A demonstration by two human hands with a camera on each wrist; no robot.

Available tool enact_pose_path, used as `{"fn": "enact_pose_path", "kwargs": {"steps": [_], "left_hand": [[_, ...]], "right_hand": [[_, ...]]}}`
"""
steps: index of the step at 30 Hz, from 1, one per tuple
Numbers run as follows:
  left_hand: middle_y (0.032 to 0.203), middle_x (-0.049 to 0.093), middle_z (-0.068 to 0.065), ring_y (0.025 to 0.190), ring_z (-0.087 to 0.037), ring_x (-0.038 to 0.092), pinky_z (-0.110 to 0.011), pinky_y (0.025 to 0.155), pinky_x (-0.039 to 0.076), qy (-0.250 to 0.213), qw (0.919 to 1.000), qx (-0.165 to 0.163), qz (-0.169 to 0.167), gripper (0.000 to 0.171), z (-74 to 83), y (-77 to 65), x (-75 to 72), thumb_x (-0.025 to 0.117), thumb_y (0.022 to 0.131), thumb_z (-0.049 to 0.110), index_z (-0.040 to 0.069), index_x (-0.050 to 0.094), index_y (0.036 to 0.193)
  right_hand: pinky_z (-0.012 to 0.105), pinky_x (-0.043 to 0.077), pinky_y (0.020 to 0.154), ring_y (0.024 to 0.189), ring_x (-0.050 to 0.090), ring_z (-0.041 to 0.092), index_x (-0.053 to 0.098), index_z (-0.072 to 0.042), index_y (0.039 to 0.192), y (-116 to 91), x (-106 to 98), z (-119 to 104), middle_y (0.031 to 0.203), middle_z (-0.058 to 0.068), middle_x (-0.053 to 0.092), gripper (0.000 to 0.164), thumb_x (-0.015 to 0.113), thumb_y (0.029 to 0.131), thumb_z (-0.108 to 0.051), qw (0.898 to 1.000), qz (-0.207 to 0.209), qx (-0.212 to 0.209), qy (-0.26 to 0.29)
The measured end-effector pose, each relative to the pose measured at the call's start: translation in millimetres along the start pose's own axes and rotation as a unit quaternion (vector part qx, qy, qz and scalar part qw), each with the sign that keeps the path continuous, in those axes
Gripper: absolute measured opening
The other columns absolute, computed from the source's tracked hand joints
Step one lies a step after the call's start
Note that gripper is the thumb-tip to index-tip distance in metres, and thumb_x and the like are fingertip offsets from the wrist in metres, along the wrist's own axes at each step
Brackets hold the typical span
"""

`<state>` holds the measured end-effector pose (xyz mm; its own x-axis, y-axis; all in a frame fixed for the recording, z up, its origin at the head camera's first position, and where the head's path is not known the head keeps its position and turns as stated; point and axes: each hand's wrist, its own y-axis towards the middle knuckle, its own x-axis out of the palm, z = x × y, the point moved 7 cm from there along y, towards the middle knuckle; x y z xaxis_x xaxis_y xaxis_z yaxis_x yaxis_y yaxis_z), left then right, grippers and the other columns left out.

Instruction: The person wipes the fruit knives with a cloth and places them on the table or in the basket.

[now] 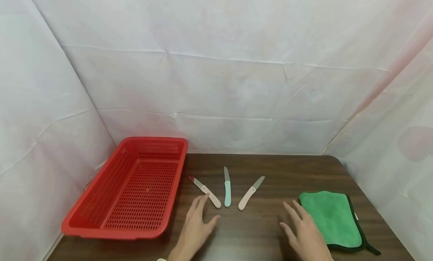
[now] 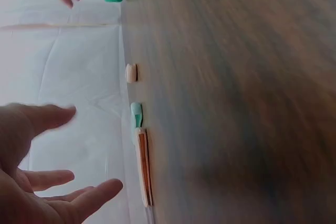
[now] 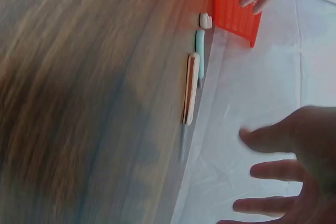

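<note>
Three small knives lie fanned out on the dark wooden table in the head view. The left knife [image 1: 212, 198] has a pale pink handle and red at its blade tip. In the middle is a knife with a light blue handle [image 1: 227, 193], its blade pointing away. To the right, another pale pink-handled knife [image 1: 247, 198] slants with its blade to the upper right. My left hand [image 1: 195, 227] hovers with spread fingers, its fingertips overlapping the left knife's handle in this view. My right hand [image 1: 305, 233], fingers apart and holding nothing, is beside the green cloth [image 1: 331, 219].
A red perforated plastic basket [image 1: 164, 201] stands at the table's left side. The green cloth has a black border and a hanging loop. White sheeting [image 1: 223, 84] encloses the table at the back and both sides.
</note>
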<state>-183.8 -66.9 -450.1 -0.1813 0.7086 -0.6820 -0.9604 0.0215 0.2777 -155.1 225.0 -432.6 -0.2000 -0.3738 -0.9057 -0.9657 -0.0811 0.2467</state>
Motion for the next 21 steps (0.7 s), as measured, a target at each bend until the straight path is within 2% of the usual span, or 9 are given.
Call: {"fn": "enact_pose_path", "kwargs": {"steps": [3, 6, 8, 12, 15, 21], "left_hand": [[0.118, 0.046, -0.007, 0.095, -0.023, 0.054, -0.032, 0.077, 0.051, -0.024, 0.9997, 0.007, -0.001, 0.064, 1.3, 5.1, 1.7, 0.075, 0.069, 0.019, 0.011, 0.045, 0.125], [0.115, 0.047, -0.009, 0.087, -0.023, 0.057, -0.027, 0.067, 0.053, -0.055, 0.9985, 0.001, -0.009, 0.060, 0.0, 9.0, 5.6, 0.075, 0.068, 0.009, 0.008, 0.048, 0.122], [0.113, 0.048, -0.011, 0.090, -0.025, 0.056, -0.027, 0.066, 0.054, -0.080, 0.9967, -0.011, -0.014, 0.058, -2.5, 11.5, 7.6, 0.074, 0.067, 0.004, 0.005, 0.049, 0.119], [0.108, 0.050, -0.014, 0.094, -0.027, 0.053, -0.026, 0.068, 0.054, -0.115, 0.9927, -0.033, -0.012, 0.053, -7.7, 16.0, 7.0, 0.073, 0.065, -0.001, -0.001, 0.052, 0.114], [0.106, 0.051, -0.014, 0.092, -0.027, 0.053, -0.024, 0.066, 0.054, -0.121, 0.9920, -0.035, -0.008, 0.049, -10.4, 19.3, 7.2, 0.073, 0.065, -0.002, -0.001, 0.054, 0.111], [0.091, 0.054, -0.012, 0.081, -0.024, 0.053, -0.021, 0.061, 0.051, -0.082, 0.9965, -0.012, 0.005, 0.042, -13.2, 26.7, 14.2, 0.075, 0.063, 0.002, -0.001, 0.060, 0.102]], "right_hand": [[0.053, 0.047, 0.068, 0.100, 0.047, 0.043, 0.049, -0.008, 0.122, 2, -3, 6, 0.123, 0.023, 0.043, 0.052, 0.068, 0.075, -0.020, 1.000, -0.008, 0.017, -0.016], [0.045, 0.049, 0.055, 0.092, 0.051, 0.043, 0.050, -0.006, 0.120, 4, -7, 13, 0.118, 0.024, 0.046, 0.053, 0.071, 0.073, -0.018, 0.999, -0.015, 0.035, -0.027], [0.041, 0.048, 0.049, 0.087, 0.053, 0.042, 0.051, -0.005, 0.119, 5, -8, 17, 0.116, 0.024, 0.048, 0.054, 0.072, 0.071, -0.019, 0.998, -0.017, 0.043, -0.031], [0.042, 0.048, 0.048, 0.082, 0.055, 0.040, 0.054, -0.004, 0.116, 7, -9, 29, 0.109, 0.023, 0.052, 0.053, 0.074, 0.069, -0.022, 0.997, -0.020, 0.057, -0.044], [0.045, 0.047, 0.046, 0.082, 0.054, 0.040, 0.055, -0.004, 0.113, 9, -5, 44, 0.106, 0.023, 0.053, 0.054, 0.074, 0.068, -0.026, 0.995, -0.037, 0.079, -0.051], [0.048, 0.043, 0.043, 0.084, 0.050, 0.045, 0.052, -0.003, 0.116, 9, 2, 72, 0.108, 0.027, 0.050, 0.062, 0.071, 0.069, -0.039, 0.984, -0.092, 0.134, -0.070]]}}
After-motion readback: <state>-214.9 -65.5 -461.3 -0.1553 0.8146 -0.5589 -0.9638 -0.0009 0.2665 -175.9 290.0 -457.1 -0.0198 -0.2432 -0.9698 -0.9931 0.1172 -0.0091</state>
